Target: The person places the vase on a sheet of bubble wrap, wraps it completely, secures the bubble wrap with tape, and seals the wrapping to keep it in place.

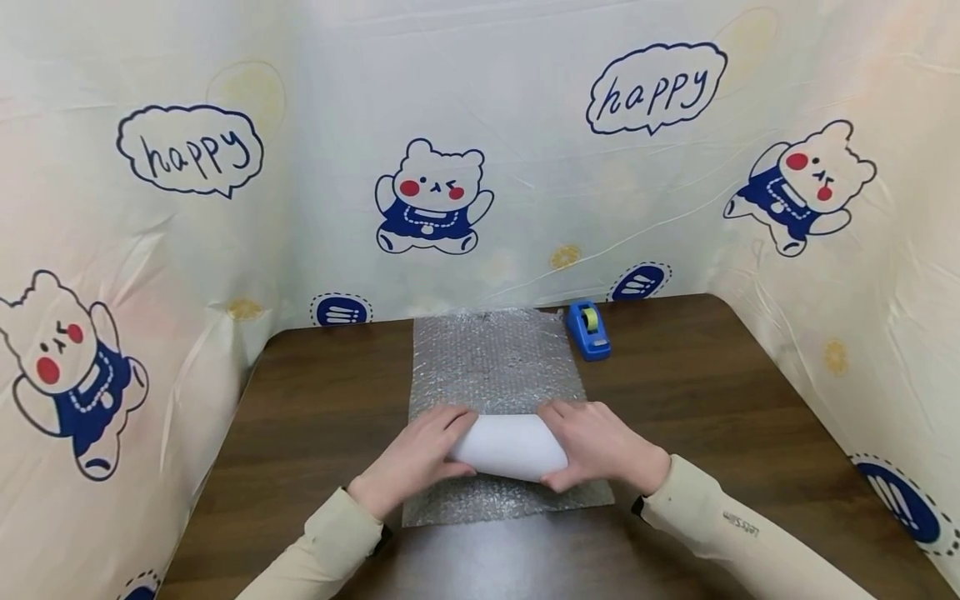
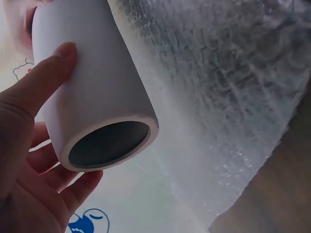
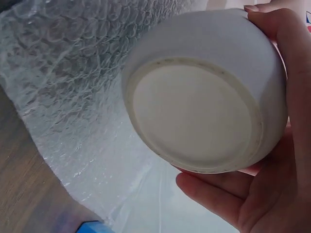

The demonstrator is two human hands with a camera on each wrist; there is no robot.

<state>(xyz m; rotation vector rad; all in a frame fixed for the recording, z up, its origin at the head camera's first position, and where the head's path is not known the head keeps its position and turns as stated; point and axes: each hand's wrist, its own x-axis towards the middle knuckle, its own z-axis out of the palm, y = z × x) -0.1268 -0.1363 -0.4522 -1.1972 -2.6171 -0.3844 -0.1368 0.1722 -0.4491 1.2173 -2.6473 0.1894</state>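
Note:
A white vase [image 1: 512,447] lies sideways over a sheet of bubble wrap [image 1: 491,358], held between both hands. My left hand [image 1: 423,450] grips the narrower end, where the left wrist view shows the vase's open round mouth [image 2: 109,144] with a dark inside. At the wider end, my right hand [image 1: 596,446] curls round the body near the flat base [image 3: 194,116]. Thumbs are on the near side and fingers on the far side. Whether the vase touches the bubble wrap cannot be told.
A blue tape dispenser [image 1: 589,333] with a yellowish roll stands beside the bubble wrap's far right corner. Everything is on a dark wooden table [image 1: 315,392]. A printed cloth [image 1: 525,100] with bears hangs behind the table and along both sides.

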